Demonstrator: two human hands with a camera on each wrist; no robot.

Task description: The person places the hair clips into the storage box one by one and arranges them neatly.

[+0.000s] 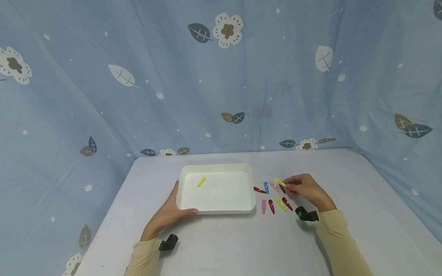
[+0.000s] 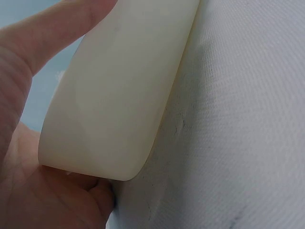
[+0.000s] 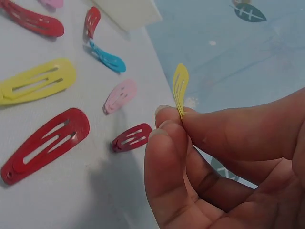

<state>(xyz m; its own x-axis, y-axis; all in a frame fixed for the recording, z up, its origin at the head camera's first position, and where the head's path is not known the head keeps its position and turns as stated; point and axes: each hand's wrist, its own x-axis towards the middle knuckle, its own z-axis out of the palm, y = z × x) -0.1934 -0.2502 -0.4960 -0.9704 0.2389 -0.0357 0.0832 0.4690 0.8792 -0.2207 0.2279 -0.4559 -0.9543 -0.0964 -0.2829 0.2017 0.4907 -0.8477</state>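
Note:
A white tray (image 1: 216, 167) lies on the table with one yellow hair clip (image 1: 202, 181) inside it. My left hand (image 1: 169, 211) holds the tray's near left corner, thumb along the front wall and fingers at the left side. To the tray's right, my right hand (image 1: 308, 188) pinches another yellow hair clip (image 3: 180, 86) between thumb and fingertips, raised above the table. Below and beside it lie a light pink clip (image 3: 120, 95), a dark red clip (image 3: 132, 137) and a blue clip (image 1: 266, 187). A red clip (image 1: 259, 190) lies closest to the tray.
Nearer the front is a second row: a pink clip (image 1: 264, 206), a red clip (image 1: 271, 206), a yellow clip (image 1: 281, 204) and another red clip (image 1: 287, 204). A blue patterned curtain (image 1: 214, 96) hangs behind and beside the white table (image 1: 224, 245).

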